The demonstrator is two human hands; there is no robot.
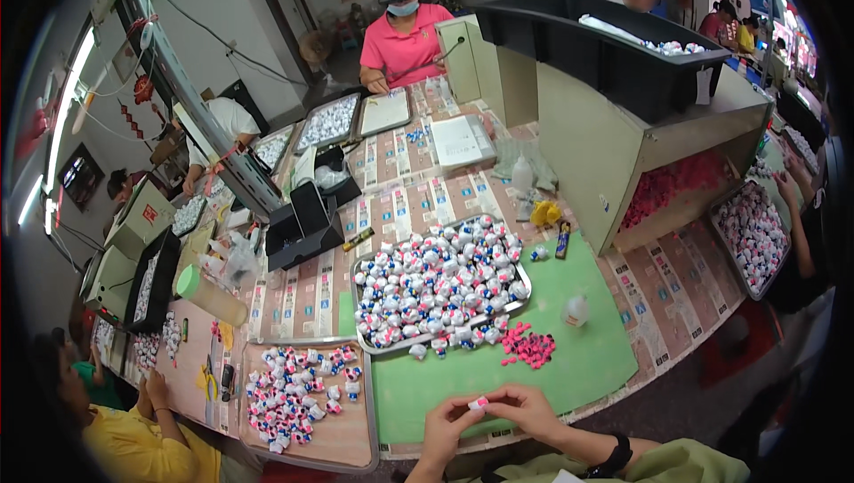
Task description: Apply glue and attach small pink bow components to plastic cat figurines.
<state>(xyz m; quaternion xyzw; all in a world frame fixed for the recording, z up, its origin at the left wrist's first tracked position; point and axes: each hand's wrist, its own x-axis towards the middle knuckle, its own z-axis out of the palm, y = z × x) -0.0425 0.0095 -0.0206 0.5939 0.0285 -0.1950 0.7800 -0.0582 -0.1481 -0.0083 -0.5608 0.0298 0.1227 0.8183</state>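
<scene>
My left hand and my right hand meet at the near edge of the green mat, pinching one small white and pink toy piece between their fingertips. Just beyond lies a small heap of loose pink parts. Behind that stands a metal tray piled with several small white, blue and pink toy figures.
A flat tray of similar figures sits at my left, near a person in yellow. A small white bottle stands on the mat. A beige box with a black bin rises at right. A person in pink works opposite.
</scene>
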